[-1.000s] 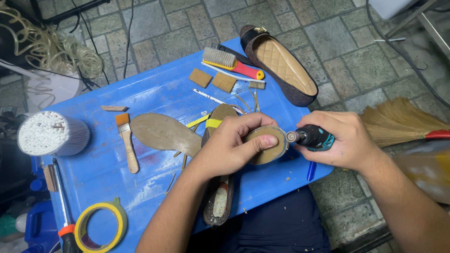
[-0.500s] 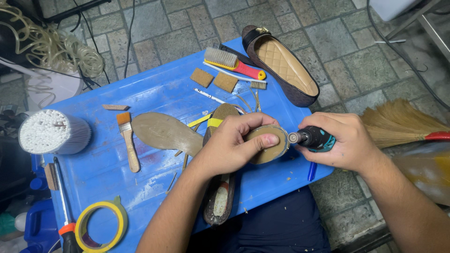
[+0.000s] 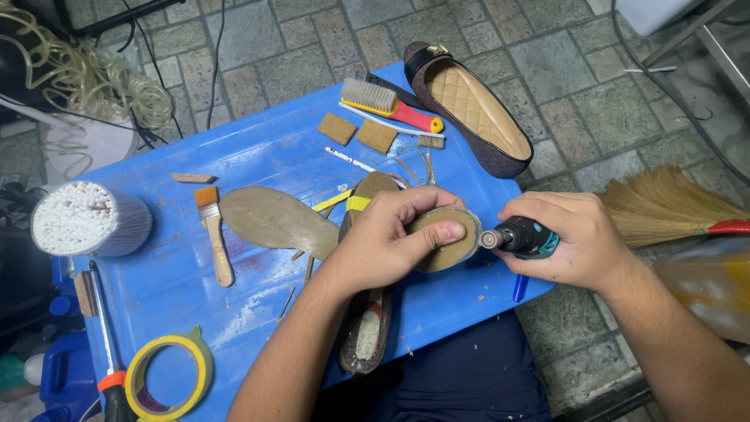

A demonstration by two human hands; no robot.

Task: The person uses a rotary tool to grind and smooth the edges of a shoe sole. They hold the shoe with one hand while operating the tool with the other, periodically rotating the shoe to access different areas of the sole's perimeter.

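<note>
A blue desk (image 3: 258, 156) carries a loose sole (image 3: 277, 220) and paintbrush (image 3: 212, 231) beyond the left grip (image 3: 391, 234), a tape roll (image 3: 168, 378) outward of it, and a scrub brush (image 3: 391, 104) ahead.

The left forearm is extended from about 7 o'clock toward the centre, with the wrist kept nearly straight. The left hand (image 3: 391, 234) is turned palm down, its fingers curled inward and its thumb (image 3: 437, 232) stretched flat toward 3 o'clock. The right forearm is brought in from about 4 o'clock and is angled toward 10 o'clock. The right hand (image 3: 570, 238) is closed in a fist-like grip, knuckles upward, with the thumb side pointed toward 9 o'clock. The two hands are set near each other, not touching.
</note>
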